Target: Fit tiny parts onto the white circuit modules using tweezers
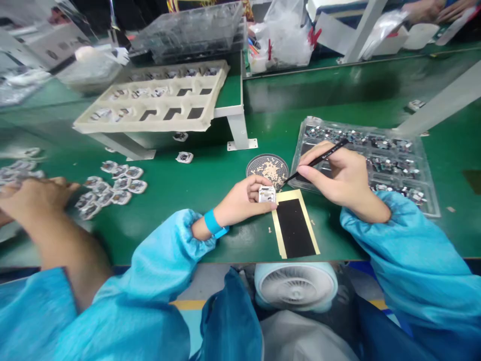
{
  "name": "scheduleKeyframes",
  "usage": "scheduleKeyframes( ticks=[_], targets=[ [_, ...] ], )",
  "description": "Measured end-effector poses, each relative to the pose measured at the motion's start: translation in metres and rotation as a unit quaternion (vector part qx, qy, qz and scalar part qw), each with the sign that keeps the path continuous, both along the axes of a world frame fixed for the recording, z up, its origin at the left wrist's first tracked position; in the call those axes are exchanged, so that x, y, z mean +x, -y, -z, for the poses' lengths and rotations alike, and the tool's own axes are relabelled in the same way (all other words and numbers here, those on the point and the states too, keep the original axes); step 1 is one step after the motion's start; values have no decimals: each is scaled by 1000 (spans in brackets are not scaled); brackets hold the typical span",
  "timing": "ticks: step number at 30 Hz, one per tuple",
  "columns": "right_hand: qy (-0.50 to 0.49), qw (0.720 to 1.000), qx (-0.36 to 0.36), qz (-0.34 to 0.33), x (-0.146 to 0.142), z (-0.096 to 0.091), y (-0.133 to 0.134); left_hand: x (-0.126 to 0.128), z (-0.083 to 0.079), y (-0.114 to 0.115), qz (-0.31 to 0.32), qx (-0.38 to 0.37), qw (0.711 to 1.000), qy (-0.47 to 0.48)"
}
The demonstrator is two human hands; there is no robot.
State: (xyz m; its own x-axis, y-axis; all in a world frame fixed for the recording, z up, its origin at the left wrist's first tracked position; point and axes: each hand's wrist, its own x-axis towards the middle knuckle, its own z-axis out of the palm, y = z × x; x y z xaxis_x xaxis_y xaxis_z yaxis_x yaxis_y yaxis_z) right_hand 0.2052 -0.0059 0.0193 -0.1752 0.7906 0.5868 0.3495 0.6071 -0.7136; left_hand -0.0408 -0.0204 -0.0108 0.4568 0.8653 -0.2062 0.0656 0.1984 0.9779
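Observation:
My left hand [244, 200] grips a small white device housing [267, 194] with parts showing inside it, just above the near side of a round dark dish. Black tweezers [319, 161] are pinched in my right hand [336, 175], their tip pointing down at the dish's right edge. Many tiny beige pieces [271, 169] lie in that dish [255, 163]. Below my hands a black pad [296, 228] with a yellow tape border is fixed to the green table. Beside my right hand stands a clear plastic tray [430, 185] filled with small electronic assemblies, partly hidden by the hand.
Several white housings [112, 183] lie in a cluster to the left, near a co-worker's hand [41, 200]. A cream compartment tray [150, 125] rests on a raised green shelf with metal legs [236, 130]. A slanted white post [443, 100] rises at the right. A fan [296, 286] stands below the table edge.

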Motion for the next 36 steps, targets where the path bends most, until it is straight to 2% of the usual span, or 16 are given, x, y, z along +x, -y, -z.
scheduleKeyframes(
  ticks=[3,7,16,26,36],
  targets=[
    [-29,999,39,-15,-5,6,2,4,2,2,-59,18,998,8],
    [-1,996,83,-45,-12,9,5,6,8,1,-88,48,995,-5],
    [92,984,138,-65,-15,18,5,5,7,-1,-96,15,995,-12],
    [105,981,154,-64,-15,15,7,6,5,-1,-99,15,995,-27],
    [109,982,139,-68,-16,14,8,6,6,-1,-102,17,995,-16]
  ],
)
